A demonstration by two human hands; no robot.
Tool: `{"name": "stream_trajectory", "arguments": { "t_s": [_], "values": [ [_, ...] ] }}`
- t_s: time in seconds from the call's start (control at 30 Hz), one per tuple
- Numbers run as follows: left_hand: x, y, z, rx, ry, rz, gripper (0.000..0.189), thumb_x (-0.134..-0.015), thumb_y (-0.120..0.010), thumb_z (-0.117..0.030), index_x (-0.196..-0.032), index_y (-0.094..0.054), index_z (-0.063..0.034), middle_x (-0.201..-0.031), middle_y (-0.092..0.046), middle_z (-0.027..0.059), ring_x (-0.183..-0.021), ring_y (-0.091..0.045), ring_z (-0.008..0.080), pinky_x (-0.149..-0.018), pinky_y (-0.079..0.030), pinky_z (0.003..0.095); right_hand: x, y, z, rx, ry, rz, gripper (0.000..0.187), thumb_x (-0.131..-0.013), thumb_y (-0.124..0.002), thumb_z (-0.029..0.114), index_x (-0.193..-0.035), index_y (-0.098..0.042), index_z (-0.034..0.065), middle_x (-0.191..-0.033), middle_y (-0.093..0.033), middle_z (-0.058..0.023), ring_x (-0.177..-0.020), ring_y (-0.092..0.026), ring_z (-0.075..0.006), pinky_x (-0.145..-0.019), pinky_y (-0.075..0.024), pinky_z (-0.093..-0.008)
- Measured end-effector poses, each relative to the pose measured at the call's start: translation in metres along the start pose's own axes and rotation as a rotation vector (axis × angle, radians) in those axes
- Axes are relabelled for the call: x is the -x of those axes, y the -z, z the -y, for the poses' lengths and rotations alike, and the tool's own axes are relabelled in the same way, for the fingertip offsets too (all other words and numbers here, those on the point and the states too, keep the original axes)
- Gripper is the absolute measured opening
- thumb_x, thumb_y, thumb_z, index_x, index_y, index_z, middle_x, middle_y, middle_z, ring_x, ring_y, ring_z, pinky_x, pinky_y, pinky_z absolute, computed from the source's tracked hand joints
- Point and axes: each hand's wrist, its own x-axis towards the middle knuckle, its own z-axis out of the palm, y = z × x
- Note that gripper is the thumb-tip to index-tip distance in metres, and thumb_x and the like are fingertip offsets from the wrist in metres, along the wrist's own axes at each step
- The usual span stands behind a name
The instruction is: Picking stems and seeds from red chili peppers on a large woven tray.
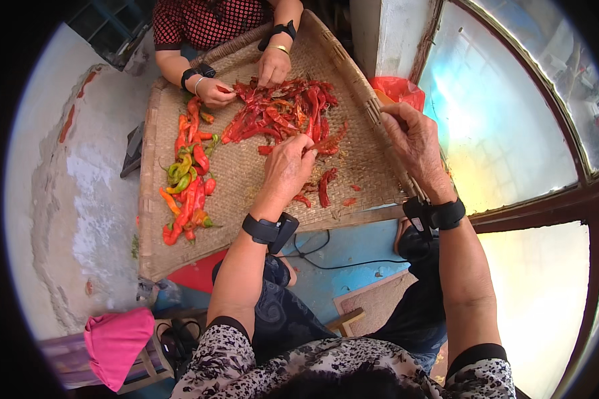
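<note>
My left hand (290,162) is over the woven tray (239,184), its fingers pinched on a split dried red chili pepper (332,142). Just beyond it spreads a heap of wrinkled dried red peppers (264,114). My right hand (412,142) hovers by the tray's right rim, near a red plastic bag (412,92). Its thumb and fingers are drawn together; whether anything small is between them cannot be seen. Fresher red, orange and green peppers (189,174) lie in a row along the tray's left side.
Across the tray, a co-worker's hands (273,67) handle peppers. A framed glass pane (499,119) stands close on my right, a plastered wall (95,174) on the left. Below the tray, a black cable (339,267) crosses the blue floor. Pink cloth (120,344) hangs at lower left.
</note>
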Motion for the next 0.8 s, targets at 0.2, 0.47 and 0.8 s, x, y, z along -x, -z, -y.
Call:
{"name": "stream_trajectory", "arguments": {
  "t_s": [0.2, 0.47, 0.8],
  "values": [
    [0.001, -0.001, -0.029, 0.308, 0.007, 0.116, 0.017, -0.088, -0.061, -0.015, -0.095, -0.057, 0.0006, -0.077, -0.064, 0.0144, -0.068, -0.063, 0.0227, -0.063, -0.048, 0.0351, 0.016, -0.019, 0.022, -0.073, -0.087, 0.357, 0.023, -0.084, -0.067, 0.016, -0.095, -0.063, -0.0036, -0.074, -0.064, -0.0168, -0.065, -0.062, -0.0291, -0.062, -0.0489, -0.0347],
    [0.008, 0.002, -0.02, 0.148, 0.057, 0.257, 0.027, -0.085, -0.065, -0.023, -0.096, -0.059, 0.0009, -0.082, -0.066, 0.0142, -0.074, -0.065, 0.022, -0.066, -0.05, 0.0339, -0.007, 0.018, -0.013, 0.001, -0.011, -0.302, 0.008, -0.089, -0.06, 0.009, -0.09, -0.063, 0.001, -0.072, -0.068, -0.0107, -0.063, -0.063, -0.0152, -0.059, -0.0493, -0.0283],
    [0.01, -0.012, 0.002, 0.048, 0.076, 0.249, 0.024, -0.078, -0.058, -0.005, -0.1, -0.052, -0.0002, -0.074, -0.059, 0.014, -0.067, -0.059, 0.0266, -0.062, -0.047, 0.0351, -0.001, 0.014, -0.018, 0.296, -0.066, -0.024, 0.017, -0.084, -0.062, 0.01, -0.099, -0.062, 0.0009, -0.079, -0.065, -0.0207, -0.072, -0.065, -0.0349, -0.065, -0.0504, -0.041]
  ]
}}
